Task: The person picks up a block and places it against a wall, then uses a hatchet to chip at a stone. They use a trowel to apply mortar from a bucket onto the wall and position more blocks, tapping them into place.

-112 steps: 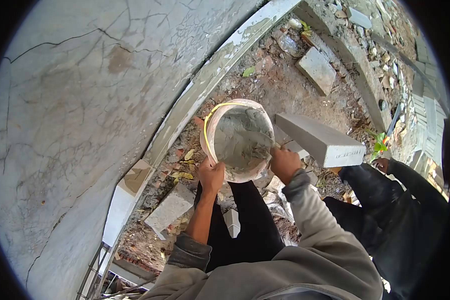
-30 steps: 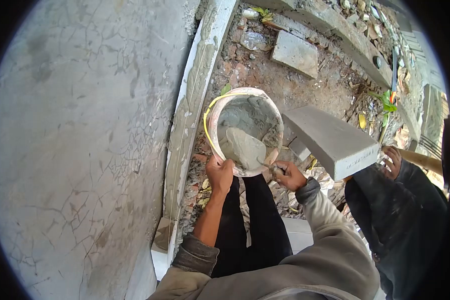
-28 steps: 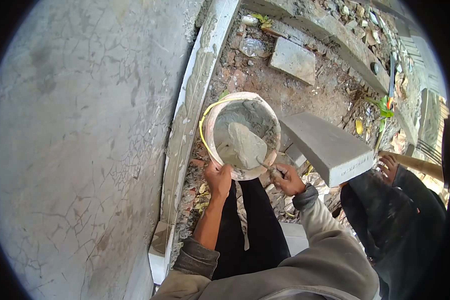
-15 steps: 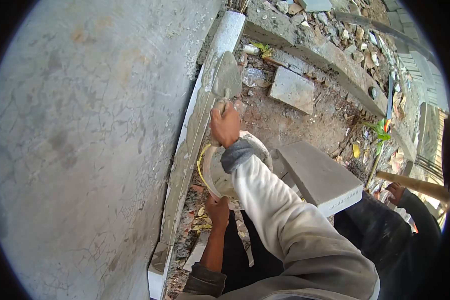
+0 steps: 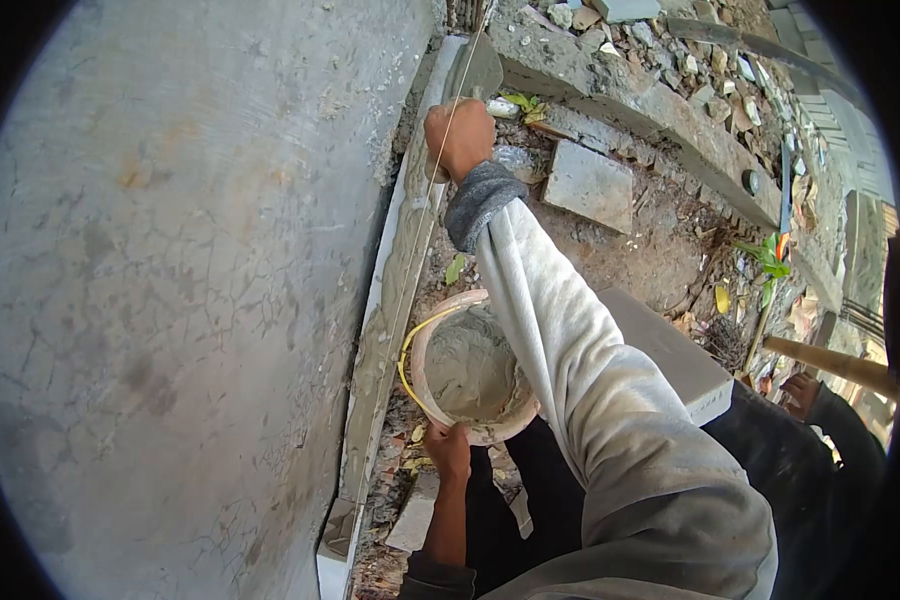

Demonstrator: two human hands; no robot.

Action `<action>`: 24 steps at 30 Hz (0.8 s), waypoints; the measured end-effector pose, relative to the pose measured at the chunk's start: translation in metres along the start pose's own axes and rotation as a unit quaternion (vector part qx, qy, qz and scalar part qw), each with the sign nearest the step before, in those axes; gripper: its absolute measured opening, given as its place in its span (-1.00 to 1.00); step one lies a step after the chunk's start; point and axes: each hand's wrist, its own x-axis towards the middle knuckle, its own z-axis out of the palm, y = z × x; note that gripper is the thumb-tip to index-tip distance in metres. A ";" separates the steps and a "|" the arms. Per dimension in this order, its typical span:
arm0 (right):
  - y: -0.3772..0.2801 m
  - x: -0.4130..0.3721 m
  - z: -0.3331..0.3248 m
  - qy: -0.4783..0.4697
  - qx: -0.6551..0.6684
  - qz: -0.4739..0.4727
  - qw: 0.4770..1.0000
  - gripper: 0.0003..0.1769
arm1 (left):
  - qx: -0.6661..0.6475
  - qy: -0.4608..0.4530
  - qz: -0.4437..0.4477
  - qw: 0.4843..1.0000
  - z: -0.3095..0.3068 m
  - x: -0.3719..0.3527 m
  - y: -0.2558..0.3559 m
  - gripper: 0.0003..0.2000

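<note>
A cracked gray wall (image 5: 170, 300) fills one side of a rubble-strewn site as a person's right arm, in a pale gray sleeve (image 5: 580, 370), reaches forward, nearly straight, beside a mortar-coated ledge (image 5: 395, 275). Beneath the forearm, partly hidden by it, a bucket (image 5: 420, 365) of wet mortar sits in front of the person's legs, between the ledge and a gray block (image 5: 665, 350). At the arm's end, the right hand (image 5: 460, 137), back of the fist upward, is closed around a trowel (image 5: 478, 72), its blade over the ledge's far end; whether it touches the mortar cannot be told. The left hand (image 5: 450, 450), forearm low and bare, is clamped on the bucket's near rim, just below the yellow carrying handle (image 5: 403, 365).
</note>
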 end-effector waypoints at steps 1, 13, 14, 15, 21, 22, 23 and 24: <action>-0.005 -0.003 -0.001 0.010 0.010 -0.008 1.000 -0.64 | 0.010 0.002 0.005 1.000 0.000 -0.001 0.000 -0.72; 0.033 -0.018 -0.024 0.013 0.115 0.014 0.993 -0.66 | -0.011 -0.020 0.029 0.999 -0.003 -0.012 0.006 -0.83; 0.044 -0.008 -0.038 -0.026 0.143 0.034 0.989 -0.68 | -0.006 -0.021 0.018 1.000 -0.006 -0.014 0.007 -0.84; 0.049 0.004 -0.050 -0.064 0.172 0.051 0.982 -0.70 | -0.004 -0.023 0.009 1.000 -0.007 -0.013 0.007 -0.84; 0.026 0.011 -0.069 -0.210 0.289 0.101 0.928 -0.68 | -0.010 -0.017 0.008 1.000 -0.022 -0.011 -0.016 -0.84; 0.025 0.003 -0.070 -0.213 0.282 0.115 0.928 -0.68 | -0.014 -0.015 0.011 1.000 -0.026 -0.011 -0.018 -0.84; 0.025 -0.008 -0.071 -0.216 0.278 0.118 0.929 -0.68 | -0.020 -0.013 0.016 1.000 -0.028 -0.012 -0.020 -0.83; 0.028 -0.021 -0.071 -0.219 0.273 0.121 0.929 -0.68 | -0.026 -0.012 0.019 0.999 -0.029 -0.014 -0.020 -0.82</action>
